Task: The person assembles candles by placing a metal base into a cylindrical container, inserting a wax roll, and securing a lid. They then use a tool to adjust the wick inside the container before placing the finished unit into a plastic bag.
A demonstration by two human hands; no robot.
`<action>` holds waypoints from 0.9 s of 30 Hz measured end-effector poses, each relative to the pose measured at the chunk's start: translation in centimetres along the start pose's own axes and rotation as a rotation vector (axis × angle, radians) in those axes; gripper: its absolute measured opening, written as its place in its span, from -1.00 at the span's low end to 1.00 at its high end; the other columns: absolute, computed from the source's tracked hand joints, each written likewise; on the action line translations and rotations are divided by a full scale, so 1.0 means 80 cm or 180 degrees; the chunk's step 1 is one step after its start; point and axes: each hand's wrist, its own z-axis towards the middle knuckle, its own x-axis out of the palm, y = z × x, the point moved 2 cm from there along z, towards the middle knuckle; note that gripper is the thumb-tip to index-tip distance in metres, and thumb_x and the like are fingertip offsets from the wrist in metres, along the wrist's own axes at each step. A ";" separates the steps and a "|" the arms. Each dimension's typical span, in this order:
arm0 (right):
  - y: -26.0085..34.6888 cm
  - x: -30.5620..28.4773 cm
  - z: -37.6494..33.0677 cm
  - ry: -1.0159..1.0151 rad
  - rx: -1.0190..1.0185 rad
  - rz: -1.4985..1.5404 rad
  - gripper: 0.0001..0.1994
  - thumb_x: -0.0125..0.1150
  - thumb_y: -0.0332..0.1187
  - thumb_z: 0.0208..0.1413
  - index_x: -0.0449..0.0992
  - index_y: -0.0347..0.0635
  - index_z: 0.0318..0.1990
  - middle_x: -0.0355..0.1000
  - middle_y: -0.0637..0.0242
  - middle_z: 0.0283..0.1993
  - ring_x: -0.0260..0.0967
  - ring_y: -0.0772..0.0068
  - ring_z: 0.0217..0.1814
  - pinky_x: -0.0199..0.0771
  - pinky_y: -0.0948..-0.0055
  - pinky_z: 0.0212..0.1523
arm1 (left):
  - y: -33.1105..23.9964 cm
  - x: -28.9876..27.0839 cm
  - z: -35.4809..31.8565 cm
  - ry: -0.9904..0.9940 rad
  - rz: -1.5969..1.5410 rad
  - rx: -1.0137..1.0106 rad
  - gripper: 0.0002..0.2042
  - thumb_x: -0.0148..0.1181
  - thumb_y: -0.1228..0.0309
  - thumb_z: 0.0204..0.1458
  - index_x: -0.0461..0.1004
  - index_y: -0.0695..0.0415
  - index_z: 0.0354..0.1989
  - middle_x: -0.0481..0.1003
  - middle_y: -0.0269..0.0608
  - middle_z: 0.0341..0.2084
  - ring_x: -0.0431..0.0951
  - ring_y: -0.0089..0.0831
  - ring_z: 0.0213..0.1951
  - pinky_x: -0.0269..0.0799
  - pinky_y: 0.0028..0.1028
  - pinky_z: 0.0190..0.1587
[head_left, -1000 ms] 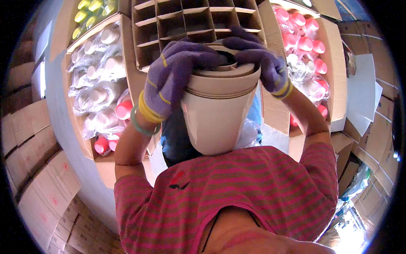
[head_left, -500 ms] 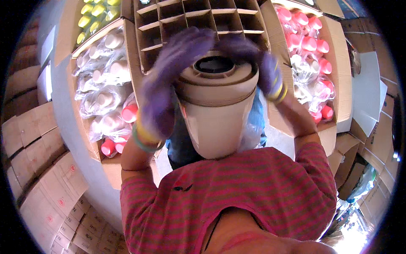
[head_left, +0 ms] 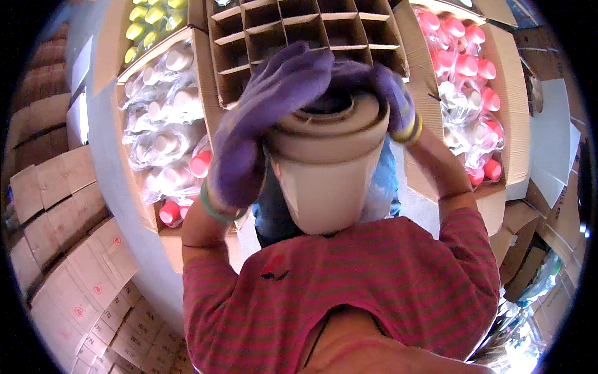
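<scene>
Opening upward, pale bucket [head_left: 327, 181], near-upright long axis

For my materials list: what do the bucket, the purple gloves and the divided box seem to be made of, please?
Bucket: probably smooth plastic; its pale wall has a soft sheen.
Purple gloves: likely matte fabric, bending softly; blur hides any weave.
Divided box: seemingly matte cardboard, with thin brown dividers.
</scene>
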 end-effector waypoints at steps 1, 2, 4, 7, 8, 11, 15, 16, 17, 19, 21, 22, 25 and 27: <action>0.012 0.002 -0.001 0.0221 -0.0373 0.0072 -0.62 -0.16 -0.22 0.31 0.49 -0.36 -0.07 0.46 0.05 -0.01 0.38 0.18 0.09 0.32 0.28 0.16 | 0.018 -0.004 0.003 -0.0002 -0.0334 -0.0154 -0.50 -0.20 0.20 0.22 0.30 0.33 0.19 0.27 0.02 0.22 0.22 -0.22 0.27 0.09 -0.28 0.32; 0.028 0.000 -0.003 0.0489 -0.0618 0.0420 -0.62 -0.18 -0.24 0.30 0.50 -0.37 -0.11 0.44 0.03 0.00 0.36 0.14 0.12 0.30 0.27 0.17 | 0.049 -0.011 0.006 0.0027 -0.0691 -0.0337 -0.53 -0.24 0.24 0.22 0.34 0.34 0.14 0.30 0.04 0.19 0.22 -0.18 0.28 0.08 -0.27 0.31; 0.029 -0.006 -0.005 0.0495 -0.0701 0.0172 -0.62 -0.15 -0.21 0.30 0.48 -0.35 -0.02 0.47 0.09 0.00 0.39 0.18 0.08 0.30 0.33 0.17 | 0.070 -0.019 0.004 0.0078 -0.0555 -0.0180 -0.53 -0.28 0.24 0.23 0.38 0.35 0.09 0.31 0.11 0.17 0.21 -0.12 0.27 0.10 -0.24 0.28; -0.017 -0.004 0.005 -0.0112 0.0741 0.0750 -0.56 -0.14 -0.14 0.29 0.46 -0.33 0.06 0.49 0.11 0.00 0.42 0.18 0.04 0.29 0.38 0.16 | 0.004 -0.009 -0.001 0.0344 -0.0583 0.0981 -0.51 -0.28 0.19 0.23 0.41 0.34 0.06 0.32 0.13 0.16 0.23 -0.01 0.26 0.10 -0.25 0.27; 0.002 -0.002 -0.002 0.0094 0.0184 0.0339 -0.47 -0.20 -0.02 0.30 0.46 -0.37 0.03 0.48 0.08 0.02 0.41 0.14 0.07 0.29 0.35 0.17 | 0.003 -0.006 -0.002 0.0335 -0.0415 0.0704 -0.52 -0.28 0.20 0.23 0.41 0.35 0.05 0.32 0.13 0.15 0.22 0.00 0.26 0.12 -0.24 0.26; 0.043 -0.007 0.007 0.0799 -0.1155 0.0293 -0.40 -0.26 0.04 0.29 0.48 -0.40 -0.01 0.45 0.01 0.06 0.37 0.08 0.13 0.27 0.26 0.19 | 0.031 -0.020 0.010 0.0260 -0.0409 0.0497 -0.55 -0.27 0.24 0.24 0.43 0.35 0.02 0.34 0.12 0.13 0.22 0.00 0.26 0.15 -0.22 0.25; 0.025 0.000 -0.003 0.0123 -0.0308 -0.0209 -0.63 -0.12 -0.23 0.27 0.50 -0.34 -0.03 0.43 -0.04 0.05 0.36 0.00 0.14 0.27 0.18 0.21 | 0.014 -0.022 0.011 0.0612 -0.0360 0.0766 -0.57 -0.23 0.26 0.26 0.38 0.37 0.07 0.31 0.11 0.16 0.22 -0.01 0.27 0.13 -0.21 0.28; 0.027 0.004 -0.003 0.0209 -0.0502 -0.0058 -0.66 -0.10 -0.28 0.26 0.51 -0.34 -0.05 0.44 -0.04 0.04 0.37 0.02 0.14 0.28 0.21 0.20 | 0.030 -0.023 0.016 0.0745 -0.0287 0.0705 -0.56 -0.23 0.24 0.27 0.36 0.36 0.10 0.29 0.12 0.18 0.22 -0.02 0.27 0.12 -0.22 0.28; 0.027 -0.001 -0.012 0.0389 -0.0636 0.0223 -0.66 -0.11 -0.27 0.27 0.52 -0.34 -0.06 0.44 -0.02 0.04 0.37 0.05 0.13 0.29 0.24 0.19 | 0.042 -0.025 0.016 0.0636 -0.0418 0.0483 -0.51 -0.26 0.17 0.27 0.35 0.35 0.11 0.27 0.13 0.20 0.23 -0.03 0.26 0.10 -0.22 0.29; 0.016 -0.007 -0.020 0.0483 -0.0416 0.0385 -0.64 -0.13 -0.23 0.29 0.52 -0.34 -0.09 0.45 0.05 0.00 0.38 0.11 0.07 0.33 0.30 0.13 | 0.065 -0.027 0.009 0.0375 -0.0764 0.0013 -0.42 -0.33 0.03 0.28 0.34 0.34 0.13 0.22 0.16 0.23 0.25 -0.05 0.25 0.07 -0.23 0.30; -0.007 -0.004 -0.007 0.0045 0.0173 0.0295 -0.62 -0.14 -0.16 0.31 0.51 -0.31 -0.16 0.45 0.16 -0.12 0.38 0.18 -0.11 0.37 0.33 -0.01 | 0.030 -0.020 0.014 0.0367 -0.0741 0.0478 -0.34 -0.39 -0.07 0.26 0.33 0.32 0.13 0.23 0.15 0.22 0.24 -0.04 0.26 0.07 -0.22 0.30; -0.011 -0.002 0.008 -0.0208 0.0382 0.0315 -0.61 -0.14 -0.12 0.32 0.51 -0.28 -0.20 0.46 0.23 -0.21 0.37 0.23 -0.22 0.41 0.34 -0.11 | 0.018 -0.018 0.013 0.0441 -0.0642 0.0687 -0.30 -0.41 -0.12 0.25 0.33 0.32 0.14 0.24 0.13 0.22 0.24 -0.04 0.26 0.08 -0.21 0.30; 0.024 -0.001 0.009 0.0590 -0.0811 0.0072 -0.66 -0.11 -0.24 0.26 0.50 -0.33 -0.09 0.46 0.08 -0.05 0.42 0.10 -0.04 0.36 0.29 0.08 | 0.050 -0.021 0.019 0.0624 -0.0769 0.0262 -0.22 -0.43 -0.23 0.19 0.29 0.30 0.18 0.26 0.10 0.21 0.23 -0.01 0.26 0.05 -0.16 0.30; 0.024 -0.005 0.020 0.0909 -0.1026 -0.0159 -0.64 -0.13 -0.24 0.27 0.50 -0.33 -0.05 0.47 0.05 -0.03 0.45 0.10 -0.01 0.37 0.29 0.11 | 0.070 -0.031 0.021 0.0549 -0.0778 0.0292 -0.19 -0.45 -0.26 0.18 0.26 0.29 0.21 0.28 0.08 0.20 0.23 0.01 0.25 0.04 -0.12 0.29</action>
